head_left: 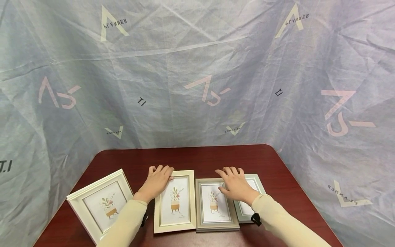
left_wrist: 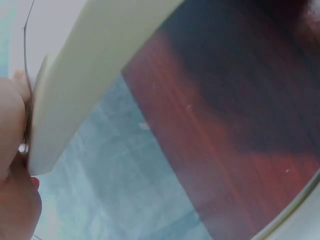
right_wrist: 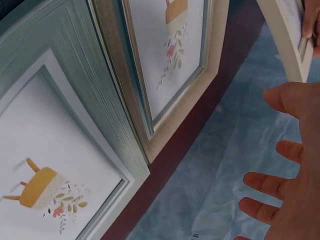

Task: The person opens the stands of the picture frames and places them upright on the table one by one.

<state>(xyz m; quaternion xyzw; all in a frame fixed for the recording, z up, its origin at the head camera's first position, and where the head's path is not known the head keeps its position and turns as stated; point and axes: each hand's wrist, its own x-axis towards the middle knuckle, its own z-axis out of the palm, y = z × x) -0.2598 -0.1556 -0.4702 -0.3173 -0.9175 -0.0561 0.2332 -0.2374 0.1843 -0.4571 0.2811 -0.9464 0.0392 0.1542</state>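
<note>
My left hand [head_left: 156,181] grips the upper left corner of a cream picture frame [head_left: 157,216] with a potted-plant print. In the left wrist view, the fingers and thumb pinch the edge of this frame [left_wrist: 80,95]. My right hand [head_left: 236,185] hovers with spread fingers and holds nothing. Beneath it are a taupe picture frame [head_left: 217,226] and a pale green picture frame [head_left: 247,218], partly covered by hand and wrist. The right wrist view shows the green frame [right_wrist: 65,45] and the taupe frame [right_wrist: 212,45] side by side.
Tilted at the left, another cream picture frame [head_left: 92,206] is partly hidden by my left forearm. All the frames are on a dark red table [head_left: 203,157]. A grey printed cloth [head_left: 166,75] hangs around its back and sides.
</note>
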